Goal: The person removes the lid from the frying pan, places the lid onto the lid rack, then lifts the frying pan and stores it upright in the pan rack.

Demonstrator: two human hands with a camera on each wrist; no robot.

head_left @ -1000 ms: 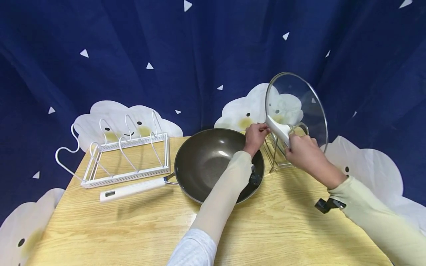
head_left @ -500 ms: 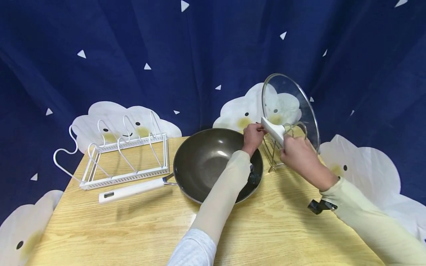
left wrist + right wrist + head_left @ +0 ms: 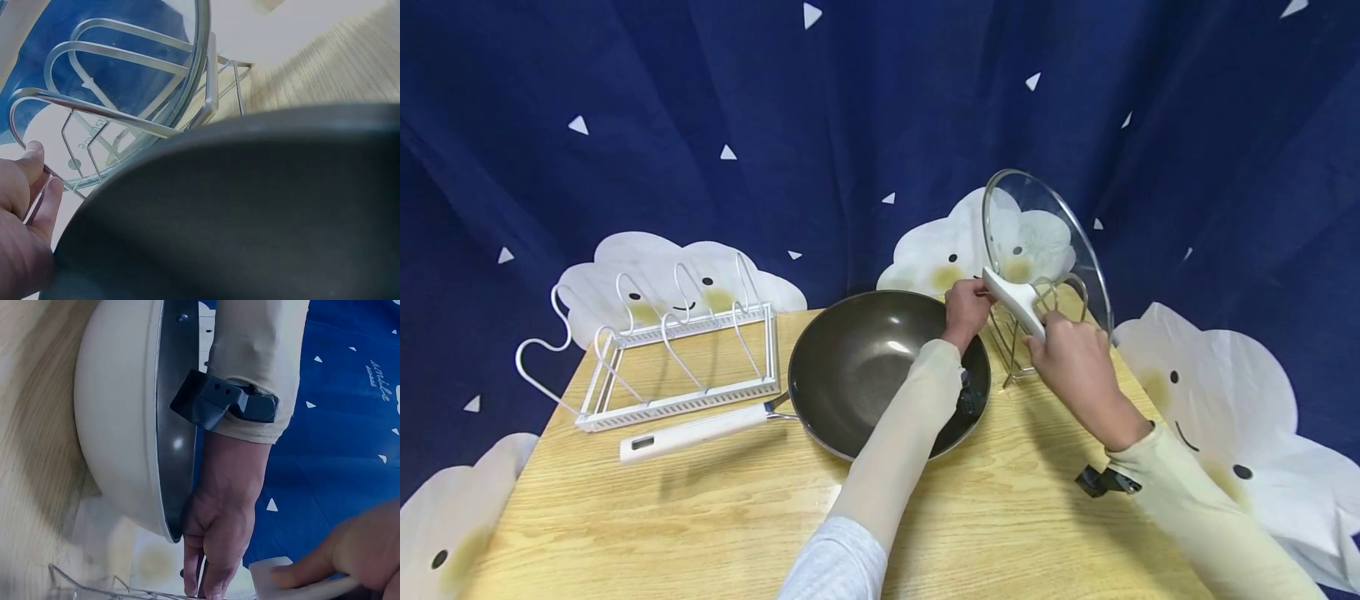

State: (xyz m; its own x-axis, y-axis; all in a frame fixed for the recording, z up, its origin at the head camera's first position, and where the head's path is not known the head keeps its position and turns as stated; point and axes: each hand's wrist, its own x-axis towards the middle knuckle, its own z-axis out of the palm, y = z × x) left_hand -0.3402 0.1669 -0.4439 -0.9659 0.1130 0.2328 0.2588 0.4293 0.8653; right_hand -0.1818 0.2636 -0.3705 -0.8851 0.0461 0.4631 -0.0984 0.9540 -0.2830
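Observation:
My left hand [image 3: 967,313] reaches across the wok and pinches the end of a metal wire rack [image 3: 125,55] between thumb and finger, as the left wrist view shows. With my right hand [image 3: 1077,371] I grip the white handle [image 3: 1017,298] of a round glass lid [image 3: 1037,212] with a metal rim. The lid stands nearly on edge, its lower part among the rack's wire loops. A dark-lined wok [image 3: 865,367] sits just left of the rack, its pale outside [image 3: 119,406] showing in the right wrist view.
The wok's long white handle [image 3: 700,432] points left over the wooden table [image 3: 737,517]. At the left stands a white rack [image 3: 685,404] with several wire dividers. A dark blue curtain [image 3: 850,125] with white clouds hangs behind.
My right hand and the lid have shifted slightly left and down, and the lid appears more edge-on. My left hand stays at the wire rack; the wok has not moved.

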